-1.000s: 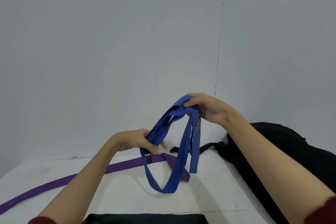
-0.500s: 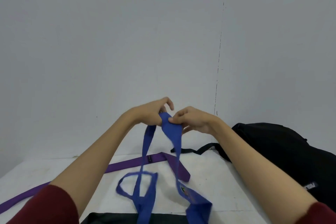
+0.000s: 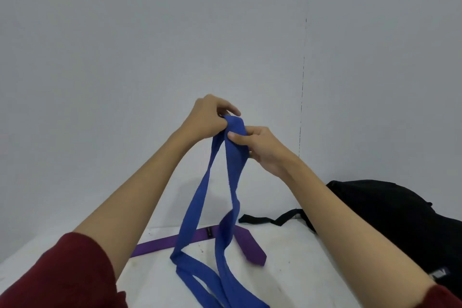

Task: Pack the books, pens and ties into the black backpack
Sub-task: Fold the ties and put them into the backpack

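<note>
Both my hands hold a blue tie (image 3: 232,170) up in front of the wall. My left hand (image 3: 208,117) grips its folded top, and my right hand (image 3: 260,147) pinches the strands just below and to the right. The tie hangs in long loops whose lower ends lie on the white table (image 3: 300,270). A purple tie (image 3: 247,245) lies flat on the table behind the blue loops. The black backpack (image 3: 390,215) lies on its side at the right, one strap (image 3: 265,220) trailing left. No books or pens are in view.
A plain grey wall (image 3: 150,45) rises right behind the table, with a vertical seam at the right. The table's left edge slants away at the lower left.
Both hands have risen together with the blue tie, stretching its loops taller. The black item at the bottom edge has gone out of view as the camera tilted up.
</note>
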{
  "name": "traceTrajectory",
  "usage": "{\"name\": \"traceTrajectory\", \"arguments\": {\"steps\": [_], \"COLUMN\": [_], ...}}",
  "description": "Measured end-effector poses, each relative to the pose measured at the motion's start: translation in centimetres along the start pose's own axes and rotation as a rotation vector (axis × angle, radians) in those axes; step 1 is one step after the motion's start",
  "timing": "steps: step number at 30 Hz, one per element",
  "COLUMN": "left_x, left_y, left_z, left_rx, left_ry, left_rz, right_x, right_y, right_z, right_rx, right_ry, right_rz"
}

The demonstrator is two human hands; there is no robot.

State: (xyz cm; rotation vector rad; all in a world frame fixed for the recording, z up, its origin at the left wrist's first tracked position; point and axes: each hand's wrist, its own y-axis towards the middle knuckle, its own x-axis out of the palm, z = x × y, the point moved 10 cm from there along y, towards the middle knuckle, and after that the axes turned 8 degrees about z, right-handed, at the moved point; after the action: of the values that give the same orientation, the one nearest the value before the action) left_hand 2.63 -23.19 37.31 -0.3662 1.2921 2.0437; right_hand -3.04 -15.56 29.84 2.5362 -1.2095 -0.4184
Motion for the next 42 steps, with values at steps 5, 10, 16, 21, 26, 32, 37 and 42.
{"name": "traceTrajectory", "arguments": {"steps": [5,10,16,21,26,32,37,42], "left_x": [1.0,-1.0,-3.5,-0.8,2.7,2.9,2.0,0.4], "left_y": [-1.9,-0.6,2.2,-0.6,-3.5,-3.8,-3.5,-2.8], "left_z": [-6.6,-4.8,0.8,-2.6,-3.6,-4.8,-6.1,-5.9], "left_rx": [-0.221,-0.227,-0.08,-0.367,-0.444,-0.464,-0.484,-0.399], "left_ry": [0.101,-0.27,-0.392,-0.779,-0.895,-0.785,-0.764,-0.653], "left_rz": [-0.088,0.107,0.127,0.102,-0.023,-0.05,0.072,0.207], "right_x": [-2.7,-1.9,-1.6,-1.9,0.1,-0.1,-0.6,-1.4], "right_y": [0.5,1.0,1.9,2.7,3.7,3.8,4.0,4.2], "right_z": [-2.2,-1.0,-4.6,-8.8,-8.8,-6.9,-6.8,-7.3], "right_rx": [-0.074,-0.021,-0.117,-0.18,-0.083,0.019,0.027,-0.106], "right_ry": [0.146,0.0,0.067,-0.008,-0.012,-0.106,-0.193,-0.409], "right_rz": [0.08,0.069,0.198,0.293,0.239,0.27,0.235,0.294]}}
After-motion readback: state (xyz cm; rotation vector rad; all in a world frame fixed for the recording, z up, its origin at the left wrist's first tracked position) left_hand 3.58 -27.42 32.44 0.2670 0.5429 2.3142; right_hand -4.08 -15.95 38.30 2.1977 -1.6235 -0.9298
